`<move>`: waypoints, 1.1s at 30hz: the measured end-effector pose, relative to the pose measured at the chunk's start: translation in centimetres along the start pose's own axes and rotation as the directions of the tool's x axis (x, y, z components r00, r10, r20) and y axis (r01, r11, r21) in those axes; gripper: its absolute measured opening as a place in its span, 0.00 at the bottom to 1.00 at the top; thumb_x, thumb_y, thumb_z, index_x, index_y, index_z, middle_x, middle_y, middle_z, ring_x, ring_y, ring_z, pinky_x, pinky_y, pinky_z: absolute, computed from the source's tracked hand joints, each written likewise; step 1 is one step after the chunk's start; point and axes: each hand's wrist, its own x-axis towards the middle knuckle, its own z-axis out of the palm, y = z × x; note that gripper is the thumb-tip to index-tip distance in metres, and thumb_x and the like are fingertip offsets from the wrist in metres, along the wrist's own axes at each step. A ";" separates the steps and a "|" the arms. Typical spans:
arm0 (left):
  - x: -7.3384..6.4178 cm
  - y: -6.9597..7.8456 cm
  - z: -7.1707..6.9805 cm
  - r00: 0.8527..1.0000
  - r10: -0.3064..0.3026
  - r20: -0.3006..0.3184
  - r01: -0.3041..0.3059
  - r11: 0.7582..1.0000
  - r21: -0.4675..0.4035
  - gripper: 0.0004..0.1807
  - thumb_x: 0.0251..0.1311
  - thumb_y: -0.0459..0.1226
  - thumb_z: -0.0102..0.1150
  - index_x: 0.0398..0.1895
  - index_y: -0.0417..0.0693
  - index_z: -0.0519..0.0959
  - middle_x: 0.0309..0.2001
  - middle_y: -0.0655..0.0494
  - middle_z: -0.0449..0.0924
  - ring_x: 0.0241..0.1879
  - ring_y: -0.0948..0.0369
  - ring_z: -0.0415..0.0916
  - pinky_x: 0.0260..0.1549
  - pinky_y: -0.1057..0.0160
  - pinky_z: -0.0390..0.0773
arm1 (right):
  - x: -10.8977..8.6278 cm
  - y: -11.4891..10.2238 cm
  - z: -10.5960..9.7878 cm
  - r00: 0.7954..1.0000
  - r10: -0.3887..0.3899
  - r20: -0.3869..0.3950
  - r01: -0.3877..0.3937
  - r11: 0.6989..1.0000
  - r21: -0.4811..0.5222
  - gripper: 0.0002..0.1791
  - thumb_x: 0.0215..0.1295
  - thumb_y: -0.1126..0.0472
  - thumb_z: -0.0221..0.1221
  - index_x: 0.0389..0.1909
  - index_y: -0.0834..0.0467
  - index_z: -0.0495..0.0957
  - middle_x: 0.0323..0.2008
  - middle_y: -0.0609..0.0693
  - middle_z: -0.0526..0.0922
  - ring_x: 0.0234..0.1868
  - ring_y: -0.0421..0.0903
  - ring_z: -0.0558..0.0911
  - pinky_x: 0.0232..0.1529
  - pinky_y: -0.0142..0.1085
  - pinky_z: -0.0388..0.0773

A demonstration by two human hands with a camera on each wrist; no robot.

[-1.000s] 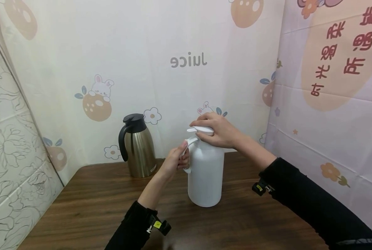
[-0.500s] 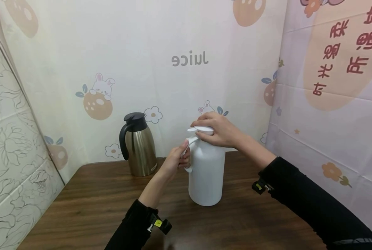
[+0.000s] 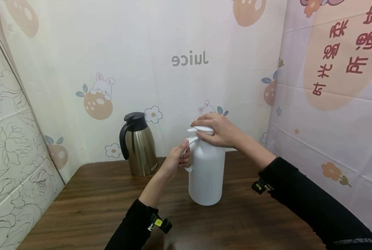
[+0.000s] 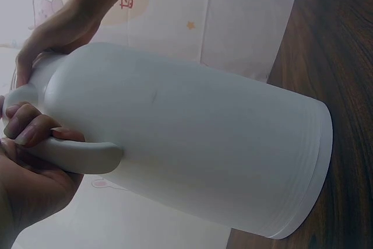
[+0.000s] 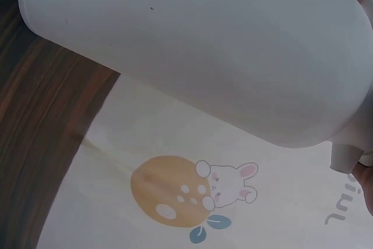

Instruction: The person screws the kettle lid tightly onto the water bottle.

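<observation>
A white vacuum jug (image 3: 206,177) stands upright on the wooden table. My left hand (image 3: 174,160) grips its side handle, fingers curled round it; the left wrist view shows the handle (image 4: 87,155) inside the fingers. Over the top, my right hand (image 3: 221,131) holds the white lid (image 3: 204,130), thumb at the near side and fingers across the far side. The jug body (image 5: 192,45) fills the upper part of the right wrist view, where most of the right hand is out of frame. Whether the lid sits loose or tight cannot be told.
A steel vacuum jug (image 3: 141,149) with a black lid and handle stands behind and left of the white one. The dark wooden table (image 3: 79,208) meets a printed cloth (image 3: 135,52) at the back. Another cloth (image 3: 329,132) hangs along the right side.
The head view has shifted very slightly. Both hands keep their hold on the white jug, with no visible movement of its lid or body.
</observation>
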 end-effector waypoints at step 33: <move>-0.1 0.1 0.0 1.000 0.014 -0.014 -0.014 1.000 0.019 0.28 0.84 0.55 0.38 0.25 0.48 0.63 0.19 0.59 0.59 0.19 0.62 0.55 0.23 0.65 0.57 | 1.2 -4.3 0.0 0.937 0.340 0.075 -0.307 0.909 -0.281 0.27 0.77 0.48 0.53 0.66 0.60 0.80 0.58 0.60 0.86 0.59 0.59 0.84 0.67 0.57 0.70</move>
